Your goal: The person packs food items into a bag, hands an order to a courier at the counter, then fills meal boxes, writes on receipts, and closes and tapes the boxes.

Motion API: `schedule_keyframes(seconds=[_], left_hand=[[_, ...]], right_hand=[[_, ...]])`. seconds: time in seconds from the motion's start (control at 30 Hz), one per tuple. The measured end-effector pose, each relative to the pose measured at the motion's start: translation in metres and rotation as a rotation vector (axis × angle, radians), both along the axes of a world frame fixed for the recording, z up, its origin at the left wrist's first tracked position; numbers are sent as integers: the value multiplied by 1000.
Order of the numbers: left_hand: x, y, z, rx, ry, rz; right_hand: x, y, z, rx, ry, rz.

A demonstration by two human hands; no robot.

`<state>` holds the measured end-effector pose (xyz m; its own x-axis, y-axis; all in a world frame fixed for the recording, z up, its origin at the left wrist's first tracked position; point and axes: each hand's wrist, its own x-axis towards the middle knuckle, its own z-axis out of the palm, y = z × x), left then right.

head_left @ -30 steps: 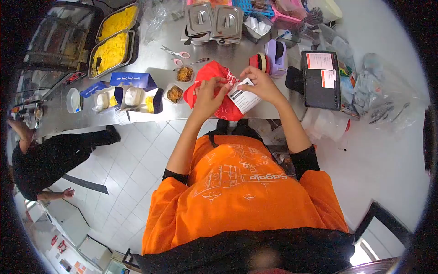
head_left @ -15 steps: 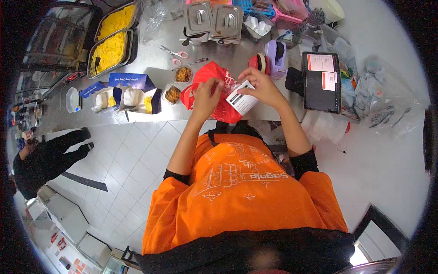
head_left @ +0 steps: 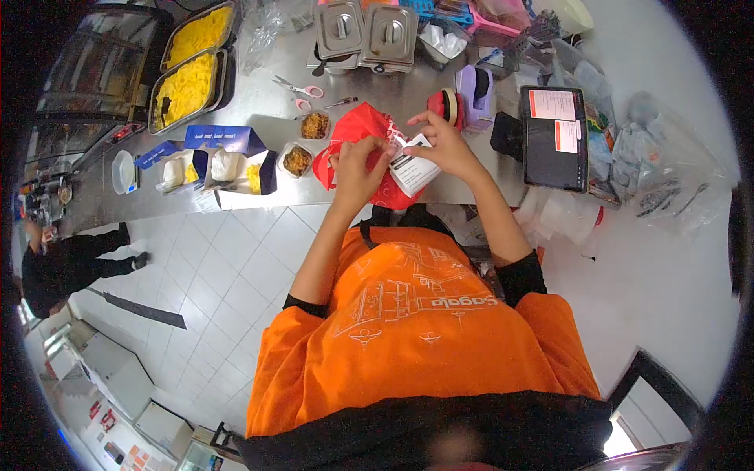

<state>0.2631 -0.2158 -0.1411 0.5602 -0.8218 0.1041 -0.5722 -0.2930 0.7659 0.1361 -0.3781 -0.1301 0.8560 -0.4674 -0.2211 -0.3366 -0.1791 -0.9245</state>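
Note:
A white printed receipt [head_left: 414, 172] is held over a red plastic bag [head_left: 349, 125] lying at the table's front edge. My right hand [head_left: 448, 151] pinches the receipt along its right side, index finger raised. At the upper left corner of the paper, my left hand [head_left: 361, 169] has thumb and fingertips pressed together; whatever is between them is too small to make out. Left of the bag are two small tubs of brown food, one tub [head_left: 298, 161] nearer me and another tub [head_left: 315, 125] behind it.
Open blue-and-white food boxes [head_left: 228, 166] stand on the left. Behind them are trays of yellow food [head_left: 184, 90]. Scissors [head_left: 302, 90], a pen [head_left: 338, 103], lidded steel containers [head_left: 389, 39], a purple tape dispenser [head_left: 475, 98] and a tablet [head_left: 553, 141] surround the bag. Another person [head_left: 71, 263] stands far left.
My left fingertips have moved right to the receipt's corner. The receipt has tilted slightly and shifted a little. The other person at the left has moved farther away.

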Motion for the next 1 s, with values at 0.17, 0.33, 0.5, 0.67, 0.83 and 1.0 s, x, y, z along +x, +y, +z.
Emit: schedule_keyframes(seconds=[0.17, 0.33, 0.5, 0.67, 0.83, 1.0], left_hand=[[-8, -5, -3, 23, -47, 38], [-9, -8, 3, 59, -34, 45], [-2, -7, -16, -25, 182, 13], [-3, -7, -23, -73, 225, -9], [-7, -5, -12, -52, 15, -23], [-6, -6, -15, -27, -14, -39]], right_hand=[[3, -4, 2, 25, 45, 45], [3, -2, 3, 88, 26, 25], [2, -3, -10, 51, -5, 10], [1, 2, -7, 92, -14, -32], [2, 6, 0, 56, -53, -51], [4, 5, 16, -321, -108, 118]])
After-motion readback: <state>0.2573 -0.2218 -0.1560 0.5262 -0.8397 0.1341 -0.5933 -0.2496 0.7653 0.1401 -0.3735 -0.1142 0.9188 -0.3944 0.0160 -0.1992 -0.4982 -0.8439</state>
